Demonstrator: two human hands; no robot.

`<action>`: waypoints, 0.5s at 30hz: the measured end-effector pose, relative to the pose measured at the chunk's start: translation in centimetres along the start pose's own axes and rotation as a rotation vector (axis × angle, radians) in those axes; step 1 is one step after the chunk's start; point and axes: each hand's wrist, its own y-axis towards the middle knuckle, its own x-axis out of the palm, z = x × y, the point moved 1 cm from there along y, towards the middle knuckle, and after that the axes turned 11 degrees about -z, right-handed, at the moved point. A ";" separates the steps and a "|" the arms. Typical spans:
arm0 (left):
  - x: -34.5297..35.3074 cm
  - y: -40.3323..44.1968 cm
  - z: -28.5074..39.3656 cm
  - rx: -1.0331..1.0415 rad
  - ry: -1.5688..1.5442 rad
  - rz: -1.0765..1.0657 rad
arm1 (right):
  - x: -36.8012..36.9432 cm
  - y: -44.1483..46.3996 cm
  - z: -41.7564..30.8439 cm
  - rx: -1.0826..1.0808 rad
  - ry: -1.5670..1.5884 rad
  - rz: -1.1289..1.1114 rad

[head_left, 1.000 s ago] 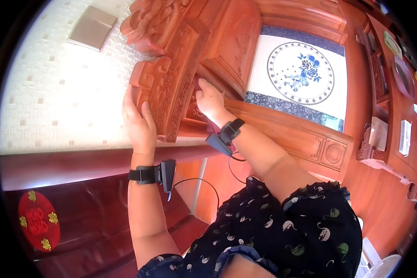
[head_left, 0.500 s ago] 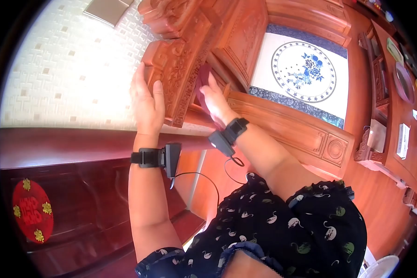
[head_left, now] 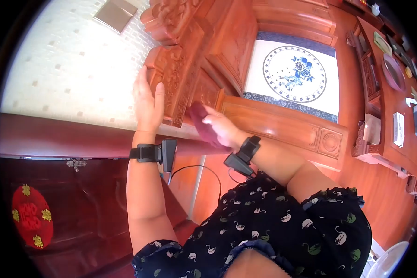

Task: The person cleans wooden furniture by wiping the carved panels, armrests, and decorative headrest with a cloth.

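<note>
My left hand [head_left: 148, 104] rests with its fingers stretched out against the end of the carved wooden furniture piece [head_left: 177, 74], thumb apart. A dark red cloth [head_left: 203, 124] is gripped in my right hand [head_left: 220, 127], just below and to the right of that carved piece, beside the wooden panel seat front [head_left: 273, 121]. The cloth hangs slightly blurred, and the fingers behind it are partly hidden.
A white cushion with a blue flower print [head_left: 294, 74] lies on the seat. At the right, a wooden table [head_left: 388, 109] holds a purple oval tray [head_left: 394, 72] and a white box [head_left: 398, 129]. A dark red door [head_left: 92, 199] bears a red round ornament [head_left: 32, 216].
My right hand has drawn back from the carved wood with the cloth, down and towards me. My left hand has moved up along the end of the wood since the earliest frame. The view has shifted slightly.
</note>
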 end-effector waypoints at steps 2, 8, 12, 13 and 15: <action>-0.6 -0.2 0.1 0.007 -0.077 -0.026 | 0.4 -0.9 -2.5 -0.027 0.050 0.020; -1.5 -6.2 3.5 0.011 -0.277 0.170 | -1.6 -1.6 -5.3 0.231 0.372 -0.033; 2.6 -10.8 4.4 0.070 -0.284 -0.249 | -2.3 -1.0 -5.0 0.301 0.638 -0.285; 5.7 -12.6 4.5 -0.044 -0.398 -0.287 | -1.8 -1.1 -5.0 0.305 0.631 -0.286; 9.2 -14.3 4.6 -0.165 -0.515 -0.309 | 0.2 -1.7 -5.3 0.328 0.703 -0.328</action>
